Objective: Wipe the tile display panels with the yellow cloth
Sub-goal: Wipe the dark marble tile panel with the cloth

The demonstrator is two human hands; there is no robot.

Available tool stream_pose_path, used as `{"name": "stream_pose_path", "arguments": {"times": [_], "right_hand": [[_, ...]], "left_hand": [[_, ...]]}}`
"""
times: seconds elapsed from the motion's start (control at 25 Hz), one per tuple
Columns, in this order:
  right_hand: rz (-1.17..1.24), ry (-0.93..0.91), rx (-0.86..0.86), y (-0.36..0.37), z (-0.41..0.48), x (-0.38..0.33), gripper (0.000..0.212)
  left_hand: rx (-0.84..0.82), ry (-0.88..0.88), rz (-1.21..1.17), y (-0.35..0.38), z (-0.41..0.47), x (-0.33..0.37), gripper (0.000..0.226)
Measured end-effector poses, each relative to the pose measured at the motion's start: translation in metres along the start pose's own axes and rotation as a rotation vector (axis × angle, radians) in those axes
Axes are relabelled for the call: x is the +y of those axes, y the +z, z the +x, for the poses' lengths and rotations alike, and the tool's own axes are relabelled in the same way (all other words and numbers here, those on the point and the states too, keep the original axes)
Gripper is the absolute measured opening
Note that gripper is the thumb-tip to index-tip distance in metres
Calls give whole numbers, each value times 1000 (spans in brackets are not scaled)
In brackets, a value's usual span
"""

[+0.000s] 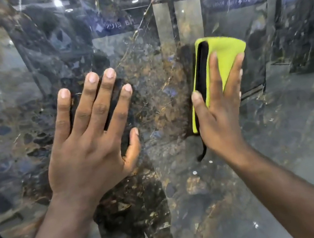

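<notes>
A glossy dark marble tile panel fills the view, mirroring ceiling lights. Our left hand lies flat on it, fingers spread. Just beside it, our right hand presses a folded yellow cloth against the panel with straight fingers.

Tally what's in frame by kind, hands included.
hands: 2 (left hand flat on the panel, right hand pressing the cloth)
yellow cloth: 1
tile panel: 1, other panels appear only as reflections
total: 4
</notes>
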State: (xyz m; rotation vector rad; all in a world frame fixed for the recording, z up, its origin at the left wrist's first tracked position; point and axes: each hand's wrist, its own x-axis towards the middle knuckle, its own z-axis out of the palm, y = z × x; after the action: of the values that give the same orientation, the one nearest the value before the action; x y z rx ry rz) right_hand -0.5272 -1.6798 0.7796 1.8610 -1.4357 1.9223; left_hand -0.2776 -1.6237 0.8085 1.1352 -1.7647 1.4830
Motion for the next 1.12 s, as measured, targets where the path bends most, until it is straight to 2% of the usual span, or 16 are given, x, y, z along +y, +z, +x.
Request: {"name": "stream_pose_path", "arguments": {"times": [0.08,0.24,0.32,0.44,0.48,0.64,0.68,0.8,0.84,1.0,1.04,1.12], "right_hand": [[5,28,4,4,13,-25,70],[-121,-208,-169,13,-33,-36,69],[-82,-162,-154,10,-35,-27,68],[42,35,-20,16,-4,-56,68],[38,23,-21,23,-4,-77,68],[-95,-240,-201,47,-73,-114,68],[-66,-238,-201,46,-78,-112,67],[74,-79,-122,51,-54,-139,69],[81,-75,-120,55,-52,-157,69],[-52,-303,-239,69,-107,-186,66],[-49,-297,-242,65,-116,-185,65],[28,-173,-162,66,-108,-192,68]], "left_hand": [[-12,-18,-16,-2,0,1,73],[-31,-6,-87,-10,3,-3,73],[-43,-6,-147,-16,-5,-11,73],[-57,-60,-107,-30,-31,-34,77],[-50,-86,-85,-35,-41,-45,77],[-13,-151,-52,-48,-76,-90,75],[4,-149,-57,-48,-83,-97,74],[37,-145,-81,-50,-102,-119,69],[48,-141,-94,-50,-106,-126,68],[90,-90,-154,-51,-125,-154,69],[94,-74,-173,-50,-130,-162,71],[96,-59,-203,-46,-138,-178,75]]}}
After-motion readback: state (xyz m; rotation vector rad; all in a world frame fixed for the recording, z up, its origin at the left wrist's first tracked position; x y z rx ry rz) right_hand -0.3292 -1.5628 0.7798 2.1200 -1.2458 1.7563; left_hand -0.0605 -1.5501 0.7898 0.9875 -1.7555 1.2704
